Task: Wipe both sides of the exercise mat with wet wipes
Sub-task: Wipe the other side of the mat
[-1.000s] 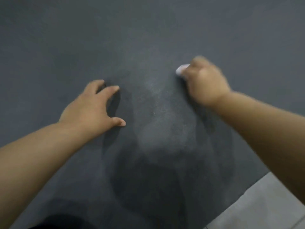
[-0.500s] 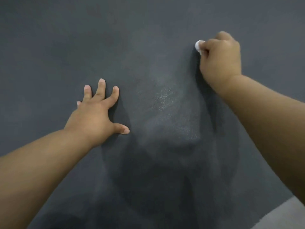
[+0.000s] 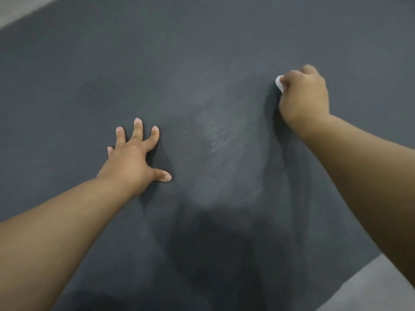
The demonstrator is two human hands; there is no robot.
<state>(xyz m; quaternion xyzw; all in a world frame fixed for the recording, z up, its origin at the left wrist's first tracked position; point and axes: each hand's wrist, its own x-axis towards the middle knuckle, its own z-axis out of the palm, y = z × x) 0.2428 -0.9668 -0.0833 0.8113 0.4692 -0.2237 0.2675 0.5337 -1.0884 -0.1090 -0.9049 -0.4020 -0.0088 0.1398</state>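
A dark grey exercise mat (image 3: 202, 63) lies flat and fills nearly the whole view. My right hand (image 3: 303, 97) is curled round a bunched white wet wipe (image 3: 279, 83) and holds it against the mat at the right; only a small white edge shows past the fingers. My left hand (image 3: 134, 158) rests flat on the mat left of centre, fingers spread and straight. A faint damp sheen marks the mat (image 3: 213, 140) between the hands.
Pale grey floor shows past the mat's edge at the bottom right (image 3: 370, 288) and at the top left corner (image 3: 20, 7). My own shadow darkens the mat's lower middle.
My right hand first slid the wipe away from me and rightward, then held its place. My left hand spread its fingers flat. The view drew back, showing more of the mat and floor.
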